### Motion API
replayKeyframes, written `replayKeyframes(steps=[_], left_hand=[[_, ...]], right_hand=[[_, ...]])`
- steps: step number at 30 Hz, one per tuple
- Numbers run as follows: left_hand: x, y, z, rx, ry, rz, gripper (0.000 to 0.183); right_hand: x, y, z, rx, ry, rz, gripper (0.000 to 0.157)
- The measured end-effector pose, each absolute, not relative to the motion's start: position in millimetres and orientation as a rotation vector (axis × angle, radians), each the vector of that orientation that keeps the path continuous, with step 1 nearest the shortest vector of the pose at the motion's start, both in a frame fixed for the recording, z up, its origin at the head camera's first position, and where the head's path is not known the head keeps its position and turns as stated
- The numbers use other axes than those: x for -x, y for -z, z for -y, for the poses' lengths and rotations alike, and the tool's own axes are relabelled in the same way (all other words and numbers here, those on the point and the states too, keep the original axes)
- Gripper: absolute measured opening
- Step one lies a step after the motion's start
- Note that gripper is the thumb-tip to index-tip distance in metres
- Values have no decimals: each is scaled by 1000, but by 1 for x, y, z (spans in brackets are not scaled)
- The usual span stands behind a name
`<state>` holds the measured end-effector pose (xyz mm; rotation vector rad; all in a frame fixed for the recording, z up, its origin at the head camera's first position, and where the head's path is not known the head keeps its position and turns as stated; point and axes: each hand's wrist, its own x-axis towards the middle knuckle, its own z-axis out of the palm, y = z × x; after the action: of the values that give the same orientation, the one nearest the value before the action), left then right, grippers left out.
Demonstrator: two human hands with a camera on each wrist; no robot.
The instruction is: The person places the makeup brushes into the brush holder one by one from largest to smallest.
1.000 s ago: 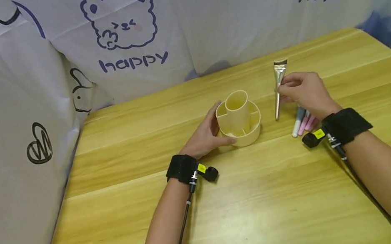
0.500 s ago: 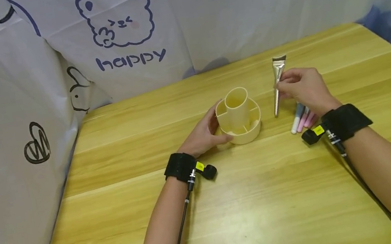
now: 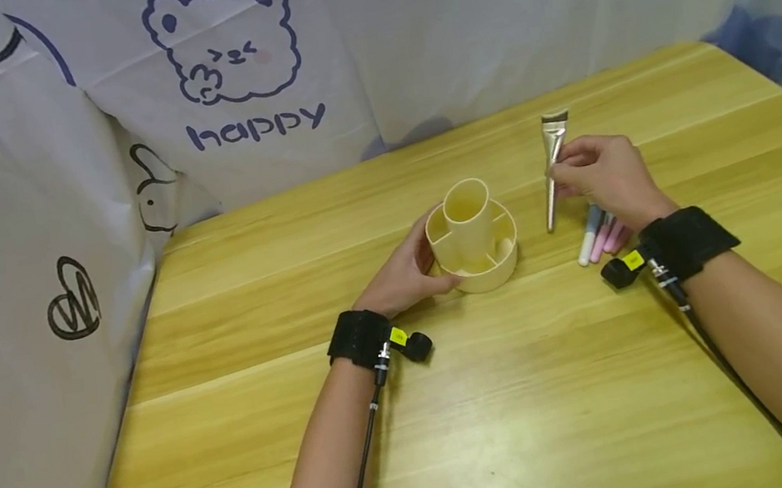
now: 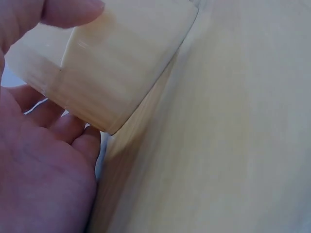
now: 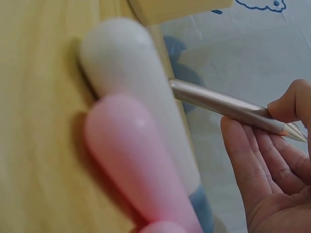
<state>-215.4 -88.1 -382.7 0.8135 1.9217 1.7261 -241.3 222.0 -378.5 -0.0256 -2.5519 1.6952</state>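
My left hand grips a cream round pen holder from its left side, thumb at the front and fingers behind. The holder stands upright on the table, with a tall tube in the middle and divided compartments around it. In the left wrist view, the thumb and curled fingers lie along its wall. To the right, my right hand pinches a silver makeup brush by its handle, flat dark bristles up. The right wrist view shows the metal handle between thumb and fingers.
Below the right hand, several markers lie together on the wooden table: a white-and-grey marker and pink markers. A white cloth with drawings hangs behind the table and along its left edge.
The pen holder has turned slightly counter-clockwise in my left hand, its dividers shifting. My right hand keeps its hold on the brush at about the same place. The head view has shifted a little.
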Motion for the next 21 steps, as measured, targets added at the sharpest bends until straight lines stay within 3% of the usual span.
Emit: replayKeyframes(steps=[21], left_hand=[[217, 383, 86, -841, -1697, -1912, 101]], right_hand=[[240, 367, -220, -59, -1588, 2500, 32]])
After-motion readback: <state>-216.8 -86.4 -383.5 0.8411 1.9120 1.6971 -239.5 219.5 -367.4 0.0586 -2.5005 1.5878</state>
